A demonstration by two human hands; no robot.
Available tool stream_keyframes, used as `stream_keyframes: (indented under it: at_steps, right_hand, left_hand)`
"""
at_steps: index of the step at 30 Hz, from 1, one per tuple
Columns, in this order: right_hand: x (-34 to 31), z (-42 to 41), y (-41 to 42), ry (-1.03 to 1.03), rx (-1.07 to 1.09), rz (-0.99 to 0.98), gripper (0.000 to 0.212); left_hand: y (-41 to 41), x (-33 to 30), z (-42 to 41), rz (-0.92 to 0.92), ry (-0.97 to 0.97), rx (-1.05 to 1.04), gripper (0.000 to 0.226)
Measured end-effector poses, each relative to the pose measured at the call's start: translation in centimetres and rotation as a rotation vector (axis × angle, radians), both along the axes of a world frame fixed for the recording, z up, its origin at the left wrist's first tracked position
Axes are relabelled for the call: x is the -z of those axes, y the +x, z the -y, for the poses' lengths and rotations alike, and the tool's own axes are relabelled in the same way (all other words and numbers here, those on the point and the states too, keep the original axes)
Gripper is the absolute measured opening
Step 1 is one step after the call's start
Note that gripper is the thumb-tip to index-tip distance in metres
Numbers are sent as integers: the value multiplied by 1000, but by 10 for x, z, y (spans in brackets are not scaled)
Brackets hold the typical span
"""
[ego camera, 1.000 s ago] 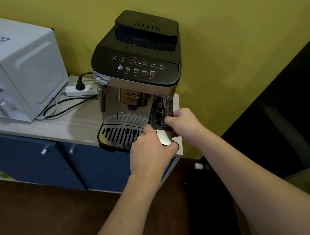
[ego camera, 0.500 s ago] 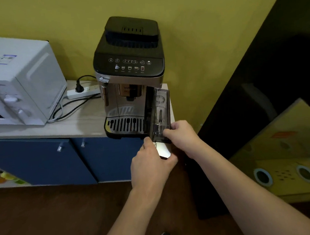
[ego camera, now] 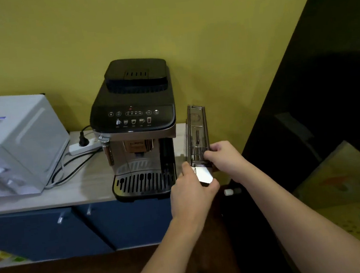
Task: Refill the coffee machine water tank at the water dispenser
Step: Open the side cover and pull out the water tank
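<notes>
1. The tall, narrow, smoky clear-plastic water tank is out of the black-and-silver coffee machine, held upright just beside its right side, over the end of the pale wooden counter.
2. The left hand is clasped round the tank's silver base; the right hand pinches its lower right edge.
3. Stiff, smooth plastic — probably light now, heavy and sloshing once full; I'd keep one hand beneath.
4. A copper badge on the machine's front is too blurred to read — button icons only.
</notes>
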State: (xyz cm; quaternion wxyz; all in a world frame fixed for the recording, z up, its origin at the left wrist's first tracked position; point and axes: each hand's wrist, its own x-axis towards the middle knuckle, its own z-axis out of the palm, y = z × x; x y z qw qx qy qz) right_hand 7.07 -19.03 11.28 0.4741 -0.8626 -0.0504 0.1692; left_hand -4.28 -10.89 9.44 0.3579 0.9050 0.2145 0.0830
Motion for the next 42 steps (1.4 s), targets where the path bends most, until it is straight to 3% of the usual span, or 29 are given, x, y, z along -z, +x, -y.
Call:
stream_keyframes:
  at_steps: [8, 13, 16, 19, 22, 26, 30, 34, 39, 42]
  right_hand:
    - [48, -20, 113, 33, -147, -105, 18]
    - [73, -30, 138, 51, -187, -138, 18]
    - [74, -28, 148, 101, -163, -163, 17]
    - [72, -19, 154, 141, -196, -305, 41]
    - [75, -13, 169, 182, -196, -424, 49]
    - [69, -16, 198, 366, -37, -452, 28]
    - [68, -24, 214, 469, 38, -445, 14]
    - [80, -29, 222, 492, 66, -454, 12]
    - [78, -30, 225, 496, 72, -434, 14]
    - [45, -22, 222, 550, 56, -327, 12]
  left_hand:
    - [105, 43, -5, -111, -54, -132, 87]
    - [129, 63, -12, -150, -85, -203, 85]
    - [137, 62, -17, -208, -137, -146, 88]
    - [137, 50, -26, -347, -108, -55, 89]
    - [149, 25, -27, -352, 168, 36, 67]
    - [214, -9, -24, -280, 363, 87, 27]
    - [264, -11, -32, -428, 386, -33, 22]
    - [276, -1, -36, -444, 429, -96, 21]
    - [274, -9, -36, -364, 334, -152, 9]
    - [264, -37, -30, -200, 271, -165, 6]
